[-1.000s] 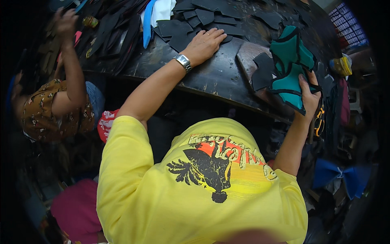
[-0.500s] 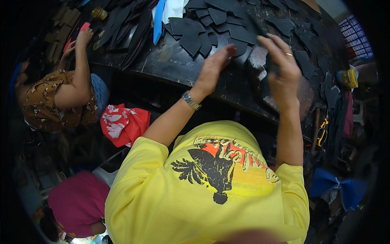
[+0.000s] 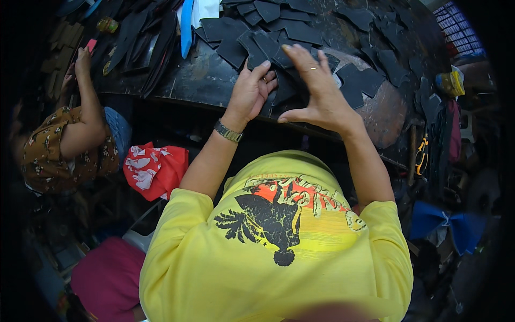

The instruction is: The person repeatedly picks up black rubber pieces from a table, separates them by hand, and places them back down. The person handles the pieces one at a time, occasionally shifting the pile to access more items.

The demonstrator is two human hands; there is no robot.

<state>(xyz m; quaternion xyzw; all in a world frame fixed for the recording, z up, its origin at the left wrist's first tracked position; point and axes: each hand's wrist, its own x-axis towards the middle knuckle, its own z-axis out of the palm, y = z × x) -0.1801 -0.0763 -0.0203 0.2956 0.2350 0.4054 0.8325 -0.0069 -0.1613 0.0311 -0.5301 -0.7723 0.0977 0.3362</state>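
My left hand (image 3: pixel 248 95), with a metal watch on the wrist, is at the near edge of the dark table. Its fingers curl around the edge of a black flat cut piece (image 3: pixel 283 88), partly hidden between my hands. To the right, my right hand (image 3: pixel 324 102) is raised, thumb and fingers spread wide, with nothing visible in it. Another black cut piece (image 3: pixel 358 83) with angular edges lies beyond my right wrist. Many similar black pieces (image 3: pixel 257 45) overlap in a loose pile just past my hands.
A blue strip (image 3: pixel 186 29) and stacked dark sheets (image 3: pixel 147 48) lie left of the pile. A co-worker in a brown patterned top (image 3: pixel 75 145) holds something pink. Orange-handled pliers (image 3: pixel 421 155) hang at the right edge, below a yellow container (image 3: pixel 449 84). A red cloth (image 3: pixel 156 170) is at my left.
Both hands have come nearer and to the left. My right hand has spread its fingers, and a black piece now lies on the stone-like block. The view has shifted slightly.
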